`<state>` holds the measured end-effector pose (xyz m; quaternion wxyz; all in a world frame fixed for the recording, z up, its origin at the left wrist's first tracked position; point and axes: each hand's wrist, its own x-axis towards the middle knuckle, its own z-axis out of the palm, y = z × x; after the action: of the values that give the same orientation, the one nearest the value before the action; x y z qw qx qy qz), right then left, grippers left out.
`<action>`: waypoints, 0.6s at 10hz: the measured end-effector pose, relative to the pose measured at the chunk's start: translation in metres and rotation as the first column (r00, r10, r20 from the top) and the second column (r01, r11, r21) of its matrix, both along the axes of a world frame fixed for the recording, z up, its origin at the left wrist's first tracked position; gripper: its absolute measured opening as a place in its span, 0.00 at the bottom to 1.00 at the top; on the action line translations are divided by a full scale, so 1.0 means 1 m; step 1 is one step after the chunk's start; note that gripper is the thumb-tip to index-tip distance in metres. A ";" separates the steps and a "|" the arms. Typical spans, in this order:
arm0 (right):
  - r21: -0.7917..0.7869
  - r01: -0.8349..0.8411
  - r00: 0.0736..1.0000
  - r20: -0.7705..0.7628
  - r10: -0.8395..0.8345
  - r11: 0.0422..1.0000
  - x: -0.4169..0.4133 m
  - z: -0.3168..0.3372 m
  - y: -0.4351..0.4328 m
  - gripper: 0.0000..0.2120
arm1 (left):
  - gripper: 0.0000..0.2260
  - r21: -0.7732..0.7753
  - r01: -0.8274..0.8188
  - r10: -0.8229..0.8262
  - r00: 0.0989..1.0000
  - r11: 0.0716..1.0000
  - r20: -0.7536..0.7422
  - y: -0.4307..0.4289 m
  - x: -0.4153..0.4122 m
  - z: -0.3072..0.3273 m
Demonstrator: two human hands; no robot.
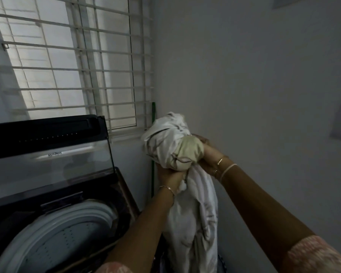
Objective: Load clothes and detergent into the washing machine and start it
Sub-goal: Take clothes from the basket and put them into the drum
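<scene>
You're holding a white cloth bundle (163, 138) up in the air with both hands, right of the washing machine (12, 209) and not over its opening. Your left hand (170, 178) is gripping the bundle from underneath, fingers curled into the fabric. Your right hand (207, 154) is gripping the near right side, fingers wrapping round a pale yellow-green garment (191, 148) that's sitting balled up in the white cloth. A long tail of the white cloth is hanging straight down between your forearms and running out of the bottom of the view. The machine is a top-loader: its glass lid (47, 154) is standing up and leaning back towards the barred window (77, 56), and the perforated drum (67, 239) is showing inside a white ring. I can't tell what's lying in the drum, since only part of its wall is showing. A green pole (152, 180) is standing upright in the corner just behind the bundle, against the grey wall (254, 75). You're wearing thin bangles (166, 188) on both wrists and pink patterned sleeves (313, 253).
</scene>
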<state>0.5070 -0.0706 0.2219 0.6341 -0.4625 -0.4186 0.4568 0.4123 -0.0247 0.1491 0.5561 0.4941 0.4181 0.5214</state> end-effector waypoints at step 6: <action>-0.440 -0.355 0.910 -0.366 0.197 0.825 0.014 -0.125 -0.031 0.52 | 0.36 -0.293 0.248 -0.006 0.773 0.923 0.634 0.029 -0.022 0.021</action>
<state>0.5211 -0.1016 0.0974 0.4766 -0.4674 -0.2471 0.7024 0.3905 0.0048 0.1705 0.7778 0.2112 0.2645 0.5296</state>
